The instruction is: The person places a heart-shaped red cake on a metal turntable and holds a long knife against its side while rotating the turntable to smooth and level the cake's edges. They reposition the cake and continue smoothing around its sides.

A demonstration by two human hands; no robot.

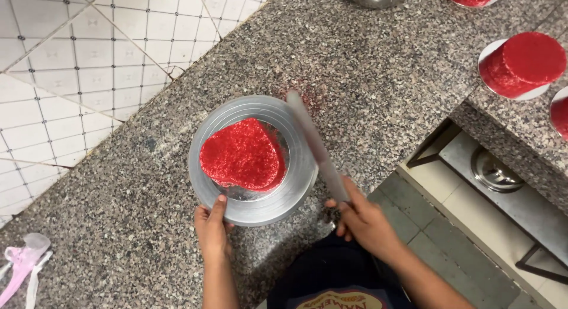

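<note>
Head view. Our left hand (212, 226): fingers closed on the near rim of the turntable (253, 209). Red heart cake (242, 155): centred on it, on the granite counter (367, 66). Our right hand (362, 219): fingers wrapped around a long knife (313, 143), blade beside the cake.

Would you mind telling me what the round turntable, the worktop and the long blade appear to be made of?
The turntable looks like brushed metal, likely aluminium: dull grey sheen, concentric rings. The worktop looks like polished speckled granite, grey and black grains. The blade in the right hand seems pale metal, though motion blur leaves that open.
</note>
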